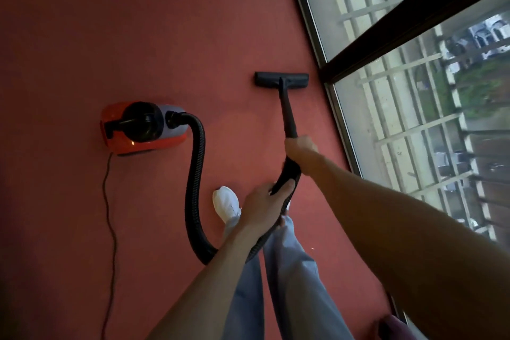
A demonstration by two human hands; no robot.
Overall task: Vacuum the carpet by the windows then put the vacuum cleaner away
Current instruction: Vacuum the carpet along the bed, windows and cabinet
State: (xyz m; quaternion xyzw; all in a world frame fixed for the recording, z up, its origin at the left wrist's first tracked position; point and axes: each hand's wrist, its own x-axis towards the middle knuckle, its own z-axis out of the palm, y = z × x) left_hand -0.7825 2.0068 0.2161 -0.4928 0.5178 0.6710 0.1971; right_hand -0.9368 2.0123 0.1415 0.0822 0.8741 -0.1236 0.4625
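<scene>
An orange and black canister vacuum cleaner (142,127) sits on the red carpet (138,22) at the left. Its black ribbed hose (196,174) loops down and round to the wand. My right hand (299,146) grips the black wand (287,110) partway up. Lower down, my left hand (265,205) grips the handle end where the hose joins. The black floor head (281,79) lies flat on the carpet, close to the window frame (317,44).
Floor-to-ceiling windows (400,91) run along the right with a dark mullion (414,22). A black power cord (109,215) trails from the canister toward the bottom edge. My white shoe (225,203) and light blue trouser legs (289,284) stand between hose and window. A dark object (392,327) shows at bottom right.
</scene>
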